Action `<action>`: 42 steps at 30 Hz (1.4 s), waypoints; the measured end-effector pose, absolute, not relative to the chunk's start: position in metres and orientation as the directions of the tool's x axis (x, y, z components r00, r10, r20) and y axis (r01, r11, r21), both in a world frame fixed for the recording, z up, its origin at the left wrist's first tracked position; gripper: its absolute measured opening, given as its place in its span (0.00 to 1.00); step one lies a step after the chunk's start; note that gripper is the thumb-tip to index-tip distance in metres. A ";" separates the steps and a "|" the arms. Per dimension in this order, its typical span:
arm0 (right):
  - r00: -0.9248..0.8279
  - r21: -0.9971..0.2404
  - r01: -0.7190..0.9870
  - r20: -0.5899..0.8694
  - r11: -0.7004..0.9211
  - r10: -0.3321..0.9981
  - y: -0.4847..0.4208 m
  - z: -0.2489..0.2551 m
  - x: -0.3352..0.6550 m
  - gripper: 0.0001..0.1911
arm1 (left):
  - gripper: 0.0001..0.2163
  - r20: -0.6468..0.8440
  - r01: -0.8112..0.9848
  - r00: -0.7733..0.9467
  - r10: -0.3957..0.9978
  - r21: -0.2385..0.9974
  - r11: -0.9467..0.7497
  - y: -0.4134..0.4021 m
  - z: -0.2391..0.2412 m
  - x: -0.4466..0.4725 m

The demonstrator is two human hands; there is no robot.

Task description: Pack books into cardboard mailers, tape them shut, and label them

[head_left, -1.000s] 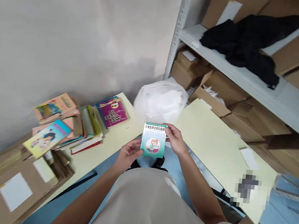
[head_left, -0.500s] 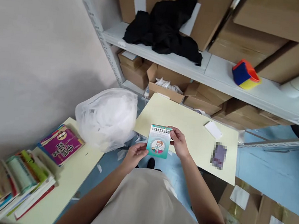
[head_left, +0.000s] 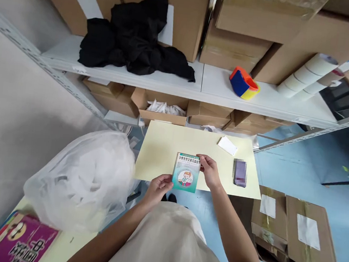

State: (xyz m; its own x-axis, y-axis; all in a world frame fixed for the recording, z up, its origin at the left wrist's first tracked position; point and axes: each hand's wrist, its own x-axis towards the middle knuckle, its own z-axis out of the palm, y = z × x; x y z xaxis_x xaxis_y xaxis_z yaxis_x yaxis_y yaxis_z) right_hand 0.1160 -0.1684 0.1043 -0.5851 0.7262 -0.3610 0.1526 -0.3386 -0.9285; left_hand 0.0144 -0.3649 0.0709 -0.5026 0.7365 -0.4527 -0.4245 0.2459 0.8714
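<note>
A small teal book (head_left: 185, 172) with a white title band and a cartoon child on its cover is held up in front of me, cover facing me. My left hand (head_left: 157, 189) pinches its lower left edge between thumb and fingers. At the upper right corner, my right hand (head_left: 209, 171) grips it the same way, its fingertips partly hidden behind the cover. Behind and beneath the book lies the pale yellow table (head_left: 157, 146). On that table are a white pad or small box (head_left: 227, 145) and a blurred purple-grey object (head_left: 240, 173).
A bulging white plastic bag (head_left: 83, 179) sits at the left, beside a purple book (head_left: 19, 243). Ahead, a shelf (head_left: 170, 80) carries black cloth (head_left: 137, 38), a colourful band (head_left: 244, 83) and cardboard boxes. More cardboard boxes (head_left: 301, 238) stand on the floor at right.
My view has turned to the right, so the left-hand pile of books has left the picture. Both hands keep the same hold on the book.
</note>
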 end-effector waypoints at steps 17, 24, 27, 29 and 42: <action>-0.551 -0.893 0.190 -0.441 -0.408 0.709 -0.131 0.098 0.101 0.24 | 0.26 -0.442 -0.463 -0.419 0.793 0.855 0.232 -0.334 0.052 -0.023; -0.755 -0.936 0.048 -0.263 -0.350 0.600 -0.103 0.098 0.103 0.22 | 0.26 -0.450 -0.630 -0.460 0.765 0.773 0.076 -0.315 0.054 -0.014; -0.870 -0.934 -0.003 -0.174 -0.359 0.461 -0.092 0.098 0.099 0.37 | 0.24 -0.473 -0.716 -0.377 0.796 0.694 0.073 -0.304 0.062 -0.008; -0.939 -0.904 0.021 -0.164 -0.427 0.302 -0.085 0.096 0.094 0.40 | 0.22 -0.488 -0.753 -0.307 0.817 0.650 0.105 -0.298 0.066 -0.003; -0.898 -0.878 0.280 -0.383 -0.389 0.218 -0.066 0.101 0.096 0.23 | 0.23 -0.130 -0.096 -0.677 0.725 0.991 0.088 -0.305 0.082 0.003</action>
State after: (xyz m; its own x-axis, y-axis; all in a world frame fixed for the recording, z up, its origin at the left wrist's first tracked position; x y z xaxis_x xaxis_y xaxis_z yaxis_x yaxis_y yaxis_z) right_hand 0.0960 -0.0657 0.1011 -0.8976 0.2179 -0.3832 0.2801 -0.3891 -0.8776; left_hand 0.0032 -0.3053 0.0822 -0.6765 0.7248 -0.1302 -0.0961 0.0884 0.9914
